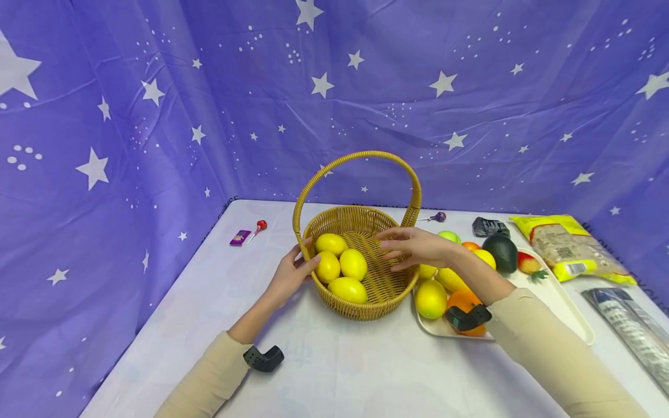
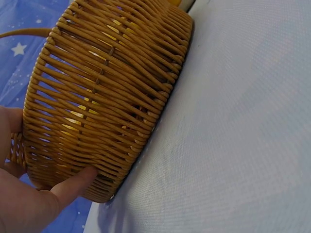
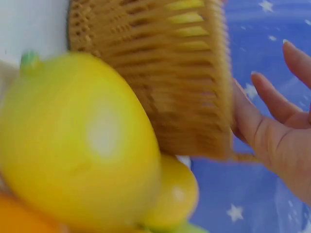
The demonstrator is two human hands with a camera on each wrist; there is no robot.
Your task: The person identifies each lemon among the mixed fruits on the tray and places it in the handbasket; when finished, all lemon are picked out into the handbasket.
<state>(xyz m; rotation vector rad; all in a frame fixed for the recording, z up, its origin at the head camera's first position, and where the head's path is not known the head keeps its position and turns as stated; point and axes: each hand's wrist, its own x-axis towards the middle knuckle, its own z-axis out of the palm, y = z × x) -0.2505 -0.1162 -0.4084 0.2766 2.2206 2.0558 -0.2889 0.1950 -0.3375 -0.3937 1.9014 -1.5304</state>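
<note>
Head: basket centre frame, four lemons inside; left hand grips its left side, right hand extended over right side. Left wrist: basket upper left, fingers against it, lower left. Right wrist: basket top centre, spread fingers right of it.

Plain beige sleeves are worn, with a curved black device near each one's end.

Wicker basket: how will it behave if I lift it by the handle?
The wicker basket would likely hang lower on the left, where its four lemons are bunched. They're rounded, so may roll toward the bare right side. Its woven wall, gapped between strands, will probably give slightly when squeezed.
</note>
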